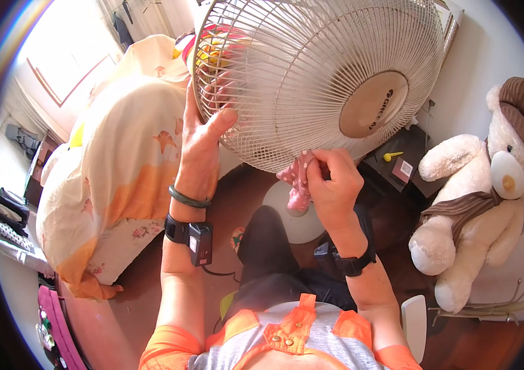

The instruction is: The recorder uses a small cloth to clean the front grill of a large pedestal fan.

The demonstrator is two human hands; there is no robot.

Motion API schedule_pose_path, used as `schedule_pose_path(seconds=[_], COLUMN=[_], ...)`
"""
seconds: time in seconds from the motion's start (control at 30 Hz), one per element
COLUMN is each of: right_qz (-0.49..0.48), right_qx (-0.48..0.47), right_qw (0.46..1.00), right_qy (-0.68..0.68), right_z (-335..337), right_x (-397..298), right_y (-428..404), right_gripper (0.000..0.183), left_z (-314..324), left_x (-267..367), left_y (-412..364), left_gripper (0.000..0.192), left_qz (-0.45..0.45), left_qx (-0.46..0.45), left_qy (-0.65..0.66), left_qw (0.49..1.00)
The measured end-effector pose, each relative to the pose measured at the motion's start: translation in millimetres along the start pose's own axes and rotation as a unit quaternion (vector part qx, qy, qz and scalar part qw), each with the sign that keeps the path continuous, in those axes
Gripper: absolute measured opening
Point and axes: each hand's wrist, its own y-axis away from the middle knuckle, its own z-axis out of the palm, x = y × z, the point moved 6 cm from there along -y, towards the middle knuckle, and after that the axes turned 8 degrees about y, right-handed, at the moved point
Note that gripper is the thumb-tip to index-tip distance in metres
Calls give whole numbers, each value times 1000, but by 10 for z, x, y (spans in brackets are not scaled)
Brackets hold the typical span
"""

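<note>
A large electric fan with a white wire guard (pixel 308 69) fills the upper middle of the view, its round beige hub cap (pixel 374 104) bearing writing. Against the guard's left rim rests my left hand (pixel 206 125), the thumb in front and the fingers behind the wires. My right hand (pixel 336 178) pinches a pink polka-dot cloth (pixel 298 180) at the lower edge of the guard. Part of the cloth hangs below my fingers. Under it shows the fan's round white base (pixel 283 217) on the floor, partly hidden by my knee and the cloth.
A bed with a cream and orange floral cover (pixel 128 152) stands at left. To the right sits a large plush teddy bear (pixel 484 185). A dark low table (pixel 382 162) behind the fan holds a yellow object (pixel 392 156) and a small box (pixel 401 170). Metal rods (pixel 484 312) lie lower right.
</note>
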Motion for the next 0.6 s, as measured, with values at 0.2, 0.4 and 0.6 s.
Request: schedule_pose_path(seconds=[0.2, 0.4, 0.6], right_qz=[-15, 18, 69], right_qx=[-39, -23, -59], right_qw=[998, 998, 996], right_qy=[52, 59, 24], right_z=[90, -5, -77], right_x=[-14, 45, 135], right_y=[-7, 12, 166], right_gripper=[10, 11, 12], left_z=[25, 14, 13], left_x=[38, 50, 69], left_y=[26, 19, 17], left_gripper=[79, 80, 81], left_qz=[0, 0, -3], left_qx=[4, -8, 4], left_qy=[-9, -9, 4], left_qw=[1000, 1000, 1000])
